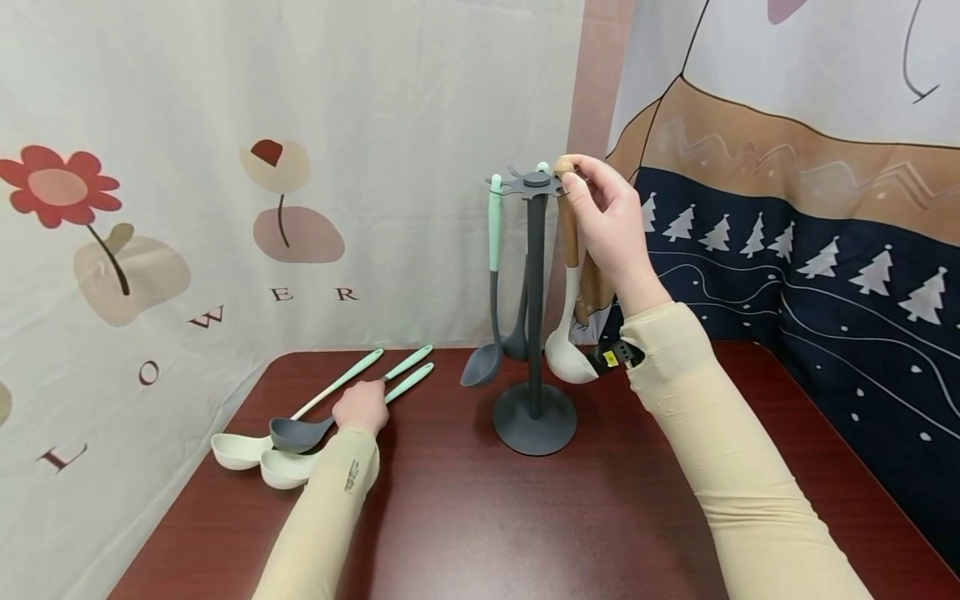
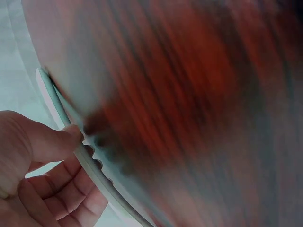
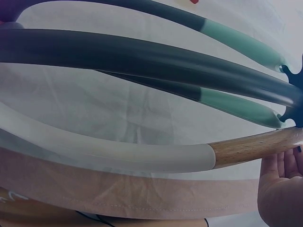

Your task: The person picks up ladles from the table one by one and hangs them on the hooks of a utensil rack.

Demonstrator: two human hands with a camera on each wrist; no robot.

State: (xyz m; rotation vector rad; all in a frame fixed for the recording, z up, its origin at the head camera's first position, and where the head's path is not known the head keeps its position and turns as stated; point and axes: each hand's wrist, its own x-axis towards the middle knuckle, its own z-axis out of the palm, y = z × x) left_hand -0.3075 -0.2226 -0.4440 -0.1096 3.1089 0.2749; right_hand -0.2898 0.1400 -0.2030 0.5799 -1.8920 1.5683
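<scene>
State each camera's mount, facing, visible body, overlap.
Head: worn on head, faces forward and down over dark grey utensil stand; left hand, right hand, cream sleeves show.
Left wrist: worn there, faces slim pale green handle, reddish brown tabletop; left hand shows.
Right wrist: worn there, faces the stand; right hand shows.
Head and right wrist share white ladle with brown wooden handle.

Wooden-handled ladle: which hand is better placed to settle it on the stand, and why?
Probably the right hand: it holds the wooden handle up at the stand; the left hand pinches another handle.
</scene>
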